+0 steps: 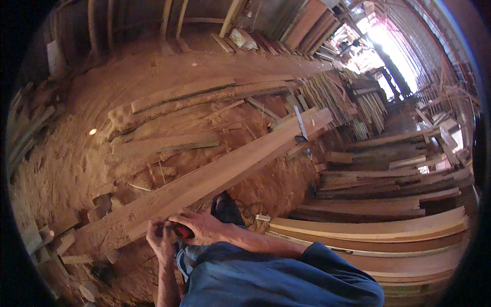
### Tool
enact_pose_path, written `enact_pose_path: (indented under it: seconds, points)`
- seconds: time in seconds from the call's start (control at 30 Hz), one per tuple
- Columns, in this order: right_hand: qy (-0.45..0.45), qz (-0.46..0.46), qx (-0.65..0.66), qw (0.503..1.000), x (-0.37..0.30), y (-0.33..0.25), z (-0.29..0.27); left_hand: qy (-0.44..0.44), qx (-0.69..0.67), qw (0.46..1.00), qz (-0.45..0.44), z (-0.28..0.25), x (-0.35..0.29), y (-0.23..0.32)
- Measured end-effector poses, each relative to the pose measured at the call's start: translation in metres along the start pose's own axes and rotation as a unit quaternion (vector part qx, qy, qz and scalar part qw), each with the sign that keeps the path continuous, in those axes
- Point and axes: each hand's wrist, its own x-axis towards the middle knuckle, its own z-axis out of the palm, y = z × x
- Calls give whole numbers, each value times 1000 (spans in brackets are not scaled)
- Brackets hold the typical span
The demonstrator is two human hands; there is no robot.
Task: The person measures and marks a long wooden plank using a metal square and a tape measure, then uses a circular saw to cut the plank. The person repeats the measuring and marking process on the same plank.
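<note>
While the torso in a blue shirt (245, 279) fills the bottom edge, both hands are close together just in front of it, at the near side of the beam. Right hand (204, 226) has its fingers curled around a small red object (184, 232); its exact type is too dim to call. Left hand (162, 239) is right beside it, fingers bent inward at the object's left end; can't tell if they grip anything. Beam (225, 174) is the big item: long, thick, running diagonally from lower left to upper right just past the hands. A dark trouser leg (226, 209) shows between beam and right forearm. Small pale block (263, 218) near that leg, by the end of a long board stack (368, 233) on the right. Metal square (300, 123) sits across the beam toward its far end. Past the beam: sawdust floor (66, 138), with a short board (169, 146) and a longer board (184, 93) lying on it. Farther: white bag (243, 39) near the wall, leaning panels (309, 28), bright opening (388, 41) at upper right.
</note>
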Motion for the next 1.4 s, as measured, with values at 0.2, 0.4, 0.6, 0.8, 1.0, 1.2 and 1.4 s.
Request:
enact_pose_path:
  seconds: [0.2, 0.4, 0.6, 0.8, 1.0, 1.2, 1.4]
  points:
    - [125, 7, 153, 980, -25, 39, -29, -76, -130, 987, -50, 86, 0, 2]
    - [198, -36, 256, 945, -43, 94, -63, -172, -127, 966, -149, 158, 19, -7]
    - [115, 82, 523, 841, -80, 190, -139, -254, 156, 946, -127, 229, 40, -12]
    - [279, 208, 598, 722, -154, 310, -231, -219, 522, 815, -128, 304, 57, -18]
    - [479, 285, 597, 578, -230, 503, -326, -139, 677, 712, -126, 355, 73, 11]
    - [566, 299, 346, 686, -239, 611, -339, -119, 655, 720, -193, 394, 84, 6]
    - [509, 336, 218, 762, -225, 593, -325, -68, 674, 713, -179, 393, 80, -3]
